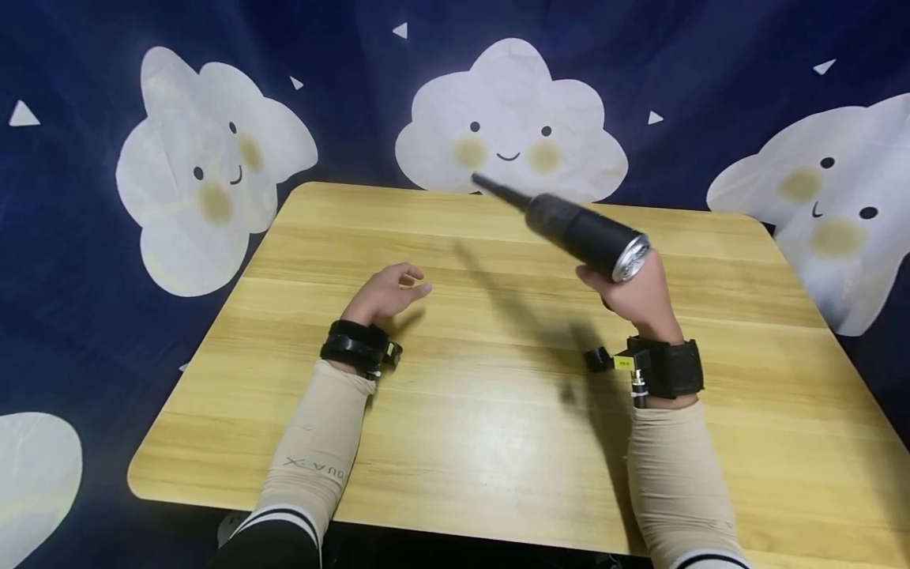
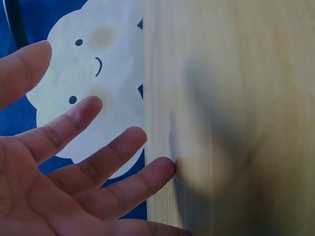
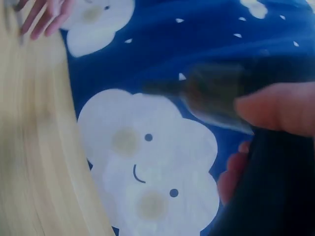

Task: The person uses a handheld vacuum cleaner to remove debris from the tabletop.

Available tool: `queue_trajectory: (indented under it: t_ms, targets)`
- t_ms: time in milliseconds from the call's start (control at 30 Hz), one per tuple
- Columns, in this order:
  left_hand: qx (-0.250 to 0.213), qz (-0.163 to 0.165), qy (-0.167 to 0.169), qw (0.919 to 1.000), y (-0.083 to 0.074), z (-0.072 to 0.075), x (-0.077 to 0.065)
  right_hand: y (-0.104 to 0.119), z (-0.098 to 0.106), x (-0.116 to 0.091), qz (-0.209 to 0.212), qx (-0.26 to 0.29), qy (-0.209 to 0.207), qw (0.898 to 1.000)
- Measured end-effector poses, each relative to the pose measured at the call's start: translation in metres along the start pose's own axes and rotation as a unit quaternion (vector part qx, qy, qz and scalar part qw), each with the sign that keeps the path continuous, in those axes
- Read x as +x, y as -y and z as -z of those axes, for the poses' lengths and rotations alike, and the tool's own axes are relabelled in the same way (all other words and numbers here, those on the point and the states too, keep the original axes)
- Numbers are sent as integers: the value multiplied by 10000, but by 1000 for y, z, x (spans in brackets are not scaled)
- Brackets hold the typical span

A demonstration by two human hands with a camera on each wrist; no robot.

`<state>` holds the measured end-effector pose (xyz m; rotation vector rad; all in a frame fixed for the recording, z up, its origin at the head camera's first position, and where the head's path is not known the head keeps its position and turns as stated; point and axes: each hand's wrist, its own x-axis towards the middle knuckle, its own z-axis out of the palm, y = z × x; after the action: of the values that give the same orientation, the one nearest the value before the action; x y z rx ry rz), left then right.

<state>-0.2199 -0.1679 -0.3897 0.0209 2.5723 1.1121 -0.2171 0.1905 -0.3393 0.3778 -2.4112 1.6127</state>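
Note:
My right hand (image 1: pixel 635 293) grips a black handheld vacuum (image 1: pixel 584 234) above the table. Its round body ends in a silver cap at the back, and a long thin nozzle (image 1: pixel 501 191) points up and to the left. In the right wrist view the vacuum (image 3: pixel 214 92) is blurred and dark, with the thumb (image 3: pixel 275 108) across its near end. The grip lies mostly hidden behind the hand. My left hand (image 1: pixel 387 292) hovers over the left half of the table with nothing in it. In the left wrist view its fingers (image 2: pixel 123 150) are spread and loosely extended.
A wooden table (image 1: pixel 455 427) with rounded corners stretches under both arms. Behind it hangs a dark blue curtain (image 1: pixel 348 118) with white smiling clouds. Shadows of the vacuum and the right arm fall across the tabletop. Each wrist wears a black strap (image 1: pixel 353 345) with a small camera.

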Motion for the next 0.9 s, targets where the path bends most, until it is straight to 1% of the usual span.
queue_trajectory:
  t_ms: [33, 67, 133, 167, 200, 267, 300, 333, 367, 433, 500, 567, 633, 700, 800, 900]
  targets:
    - [9, 2, 2, 10000, 0, 0, 0, 0, 1, 0, -72, 525, -63, 9986]
    - [9, 0, 6, 10000, -1, 1, 0, 1, 1, -1, -107, 1048, -103, 9944]
    - [4, 8, -16, 10000, -1, 2, -1, 0, -1, -2, -111, 1961, -102, 9805]
    - [7, 15, -20, 10000, -1, 2, -1, -1, -2, -3, -133, 2349, -68, 9719]
    - [10, 16, -22, 10000, -2, 2, -2, -2, -4, -5, -146, 2635, -38, 9646]
    - [19, 17, -21, 10000, -2, 2, -2, -5, -9, -8, -213, 3026, -20, 9529]
    - [30, 11, -19, 10000, -2, 2, -2, -7, -11, -9, -292, 3168, -47, 9480]
    - [46, -4, -7, 10000, -3, 2, -2, -9, -13, -11, -372, 3234, -129, 9454]
    - [54, -11, -1, 10000, -3, 1, -2, -11, -15, -12, -451, 3231, -257, 9449]
    - [75, -20, 10, 10000, -3, 0, -1, -15, -19, -14, -629, 2963, -592, 9512]
    - [71, -34, 12, 10000, -4, -1, -1, -18, -23, -15, -828, 2494, -931, 9604]
    - [74, -41, 10, 10000, -4, -1, -1, -22, -27, -14, -996, 2004, -1174, 9675]
    - [66, -45, 20, 10000, -5, -1, -1, -27, -29, -14, -1154, 1788, -1307, 9683]
    - [53, -45, 19, 10000, -4, -2, -2, -30, -31, -13, -1259, 1737, -1375, 9670]
    - [47, -57, 7, 10000, -5, -3, -3, -35, -32, -12, -1310, 1715, -1432, 9659]
    - [40, -70, 13, 10000, -6, -3, -3, -37, -32, -12, -1274, 1634, -1470, 9672]
